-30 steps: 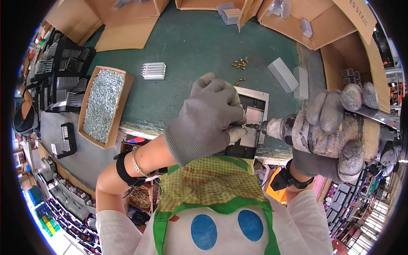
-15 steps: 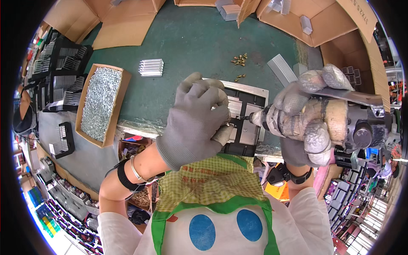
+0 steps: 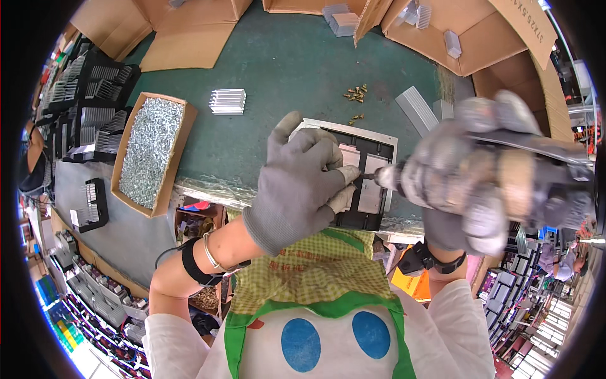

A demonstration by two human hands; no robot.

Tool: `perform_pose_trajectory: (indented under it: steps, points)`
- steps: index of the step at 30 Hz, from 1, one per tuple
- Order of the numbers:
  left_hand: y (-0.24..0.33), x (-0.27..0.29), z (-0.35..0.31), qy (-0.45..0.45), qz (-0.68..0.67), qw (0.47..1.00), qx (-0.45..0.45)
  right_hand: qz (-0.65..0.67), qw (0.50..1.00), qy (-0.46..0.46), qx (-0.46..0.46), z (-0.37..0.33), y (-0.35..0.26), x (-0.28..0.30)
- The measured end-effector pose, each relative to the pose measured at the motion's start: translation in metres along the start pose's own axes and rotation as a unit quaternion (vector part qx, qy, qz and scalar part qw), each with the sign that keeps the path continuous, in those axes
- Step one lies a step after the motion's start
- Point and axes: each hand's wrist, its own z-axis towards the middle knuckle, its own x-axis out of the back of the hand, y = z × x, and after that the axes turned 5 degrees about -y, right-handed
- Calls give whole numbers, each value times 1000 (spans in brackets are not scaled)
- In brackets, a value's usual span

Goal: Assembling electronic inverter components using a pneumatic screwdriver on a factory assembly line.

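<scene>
My left hand [image 3: 297,183], in a grey glove, lies across a black frame [image 3: 353,220] with pale metal plates [image 3: 371,196] set in it. Its thumb and forefinger come together at the middle of the frame; whatever they pinch is too small to make out. My right hand [image 3: 442,170], in a worn grey glove with wrapped fingertips, grips a power screwdriver [image 3: 516,174] held sideways. Motion blurs both hand and tool. The driver's dark tip points left, close to my left fingertips; whether it touches a screw I cannot tell.
Beyond the frame lie brass-coloured screws [image 3: 356,93] and a finned heat sink [image 3: 227,102]. A long finned bar [image 3: 416,110] rests near my right hand. At left stands a cardboard tray [image 3: 183,136] of small silvery screws. Open cardboard boxes [image 3: 189,47] line the table's far side.
The screwdriver and my right hand have shifted slightly to the right and are now blurred. My left hand has turned a little, its fingertips moving right along the frame.
</scene>
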Motion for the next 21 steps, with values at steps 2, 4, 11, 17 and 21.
perform_pose_trajectory:
  steps: [2,4,11,17,21]
  points:
    - [2,3,-1,4,-1,1000,-3,171,985,33,2,1,-10,4]
    - [3,6,-3,-12,-25,1000,3,207,977,43,-1,2,-23,7]
    - [12,7,-4,1,-29,999,-28,240,971,-12,-5,-1,-24,17]
    - [17,8,-5,-17,-58,998,-18,237,971,7,-23,-11,-24,8]
    - [18,7,-5,-18,-59,998,-24,203,977,60,-41,-7,-25,6]
